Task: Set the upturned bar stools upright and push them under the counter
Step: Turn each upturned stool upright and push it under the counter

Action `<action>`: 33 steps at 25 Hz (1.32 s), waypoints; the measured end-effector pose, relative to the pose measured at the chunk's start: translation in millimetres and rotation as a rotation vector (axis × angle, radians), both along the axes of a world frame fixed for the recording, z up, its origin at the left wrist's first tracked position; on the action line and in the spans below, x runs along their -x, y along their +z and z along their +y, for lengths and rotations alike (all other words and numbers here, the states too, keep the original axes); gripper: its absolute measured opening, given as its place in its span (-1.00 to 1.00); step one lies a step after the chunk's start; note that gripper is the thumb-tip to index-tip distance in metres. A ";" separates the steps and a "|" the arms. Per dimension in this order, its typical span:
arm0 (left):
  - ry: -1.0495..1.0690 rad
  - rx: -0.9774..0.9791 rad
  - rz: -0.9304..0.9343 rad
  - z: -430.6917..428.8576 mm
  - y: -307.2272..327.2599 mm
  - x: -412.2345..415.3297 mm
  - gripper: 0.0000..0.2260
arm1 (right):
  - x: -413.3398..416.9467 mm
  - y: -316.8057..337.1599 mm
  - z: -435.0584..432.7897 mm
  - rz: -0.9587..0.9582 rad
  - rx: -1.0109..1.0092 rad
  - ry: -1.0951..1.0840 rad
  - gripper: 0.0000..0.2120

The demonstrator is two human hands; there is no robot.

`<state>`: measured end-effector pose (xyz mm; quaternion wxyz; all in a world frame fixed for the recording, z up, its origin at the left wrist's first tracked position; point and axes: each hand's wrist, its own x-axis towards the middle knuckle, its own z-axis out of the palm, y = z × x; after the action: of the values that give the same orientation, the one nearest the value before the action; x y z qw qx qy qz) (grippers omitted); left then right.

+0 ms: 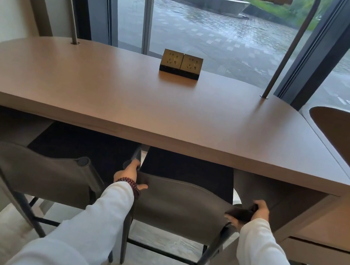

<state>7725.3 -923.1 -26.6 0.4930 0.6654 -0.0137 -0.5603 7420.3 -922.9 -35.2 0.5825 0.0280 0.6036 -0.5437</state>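
Upright bar stool point(183, 201) being gripped at backrest corners by left hand point(130, 174) and right hand point(253, 214) (fingers curled round), seat lying under counter point(172, 113) edge, second stool point(45, 170) close beside.

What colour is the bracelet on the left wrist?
The beaded bracelet is dark red, seen in the head view.

Socket block point(181, 64) midway between slanted left pole point(72, 2) and right pole point(288, 52) — wet paving point(221, 37) outside.
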 end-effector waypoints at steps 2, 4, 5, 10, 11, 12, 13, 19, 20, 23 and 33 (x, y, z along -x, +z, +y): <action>0.058 -0.005 0.029 0.2 1.0 2.6 -0.48 | 0.2 -3.0 -2.1 -0.004 -0.005 -0.011 -0.68; 0.053 -0.008 0.012 0.4 1.6 3.9 -0.47 | 1.0 -4.8 -1.7 -0.016 -0.007 0.002 -0.63; 0.050 -0.010 0.005 0.4 1.2 3.7 -0.47 | 1.3 -5.0 -1.4 -0.022 -0.008 -0.003 -0.62; 0.049 -0.006 -0.006 3.8 -1.6 0.9 -0.49 | 3.5 -8.3 -2.9 -0.052 -0.013 -0.007 -0.58; 0.024 0.008 -0.015 4.6 -1.5 0.0 -0.50 | 3.3 -8.5 -2.6 -0.051 -0.012 -0.001 -0.58; -0.021 0.018 -0.041 4.6 -1.7 -1.3 -0.50 | 3.5 -8.7 -1.2 -0.056 -0.009 0.001 -0.58; -0.062 0.033 -0.052 4.2 -0.6 -3.6 -0.49 | 3.7 -8.3 -1.4 -0.064 -0.004 0.003 -0.58; -0.057 -0.052 -0.262 14.0 13.3 -2.3 -0.50 | 15.0 6.2 16.7 -0.073 0.040 0.075 -0.68; 0.003 0.004 -0.457 16.8 16.4 3.8 -0.54 | 18.5 9.4 23.4 -0.037 0.046 0.112 -0.69; 0.111 0.276 -0.742 30.7 31.7 34.7 -0.66 | 35.9 18.6 50.2 0.068 0.074 0.190 -0.70; -0.529 0.604 -0.481 133.3 42.0 229.4 -0.57 | 174.5 49.8 203.4 0.217 0.191 0.161 -0.85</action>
<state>7495.9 -789.8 15.4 0.4876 0.5767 -0.4595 -0.4675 7245.7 -719.5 14.6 0.5557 -0.1349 0.6089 -0.5498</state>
